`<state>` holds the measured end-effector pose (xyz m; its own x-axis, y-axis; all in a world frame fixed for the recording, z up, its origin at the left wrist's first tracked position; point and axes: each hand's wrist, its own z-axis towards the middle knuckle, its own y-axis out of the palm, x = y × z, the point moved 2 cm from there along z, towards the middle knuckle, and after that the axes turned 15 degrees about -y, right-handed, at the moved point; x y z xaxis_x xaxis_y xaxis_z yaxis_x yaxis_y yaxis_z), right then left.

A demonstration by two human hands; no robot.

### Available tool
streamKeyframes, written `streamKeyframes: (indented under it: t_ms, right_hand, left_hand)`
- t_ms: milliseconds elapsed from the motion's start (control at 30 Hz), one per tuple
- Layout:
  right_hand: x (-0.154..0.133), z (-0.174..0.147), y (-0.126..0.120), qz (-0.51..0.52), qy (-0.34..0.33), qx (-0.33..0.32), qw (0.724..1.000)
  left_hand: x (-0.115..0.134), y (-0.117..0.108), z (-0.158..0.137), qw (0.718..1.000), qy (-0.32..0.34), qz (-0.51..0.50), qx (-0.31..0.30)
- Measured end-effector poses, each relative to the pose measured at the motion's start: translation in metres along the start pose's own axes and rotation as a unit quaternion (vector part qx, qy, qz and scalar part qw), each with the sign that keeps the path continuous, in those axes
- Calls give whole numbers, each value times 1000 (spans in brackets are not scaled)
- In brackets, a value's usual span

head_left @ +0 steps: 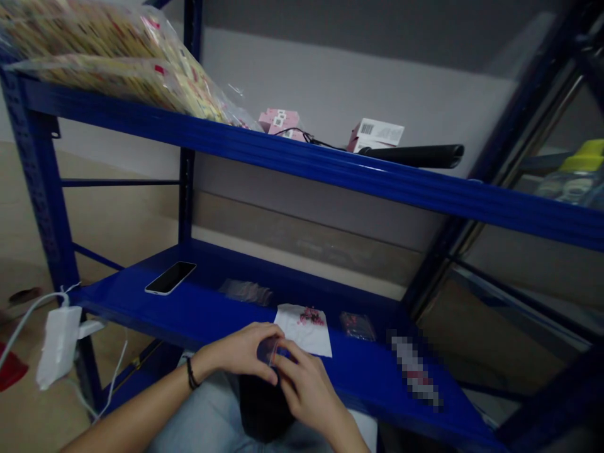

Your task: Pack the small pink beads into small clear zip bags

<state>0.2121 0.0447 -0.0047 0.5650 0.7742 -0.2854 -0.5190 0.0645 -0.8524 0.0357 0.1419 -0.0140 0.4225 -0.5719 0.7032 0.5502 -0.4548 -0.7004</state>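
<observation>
A small clear plastic bag (267, 351) is held between my two hands, just in front of the blue shelf's edge. My left hand (243, 353), a dark band at its wrist, grips the bag's left side between thumb and fingers. The fingers of my right hand (306, 382) pinch it near a reddish line. Just beyond them lies a white sheet of paper (302, 333) with a small heap of pink and dark pieces (312, 316). Several flat clear bags (246, 292) lie left of the paper. To its right are clear bags with pink bits inside (357, 326).
A phone (170, 278) rests on the blue lower shelf (207, 324). A blurred-out long item (415, 371) lies at right. The upper shelf holds bulky plastic packs (117, 69), small boxes (377, 132) and a black tube (419, 155). A white power strip (59, 343) hangs at left.
</observation>
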Motion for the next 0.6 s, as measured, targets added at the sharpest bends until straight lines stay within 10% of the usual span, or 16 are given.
streamKeyframes:
  t_ms: [333,500,600]
  right_hand:
    - [13,-6,-6,67,-21,1,998]
    - [77,-10,-16,9,88,166,982]
    - [113,-9,-13,-69,109,135,982]
  left_hand:
    - [-15,9,-2,998,-14,-64,-10]
    - [-26,10,12,977,-55,-204,12]
    - [-30,18,29,937,-54,-344,34]
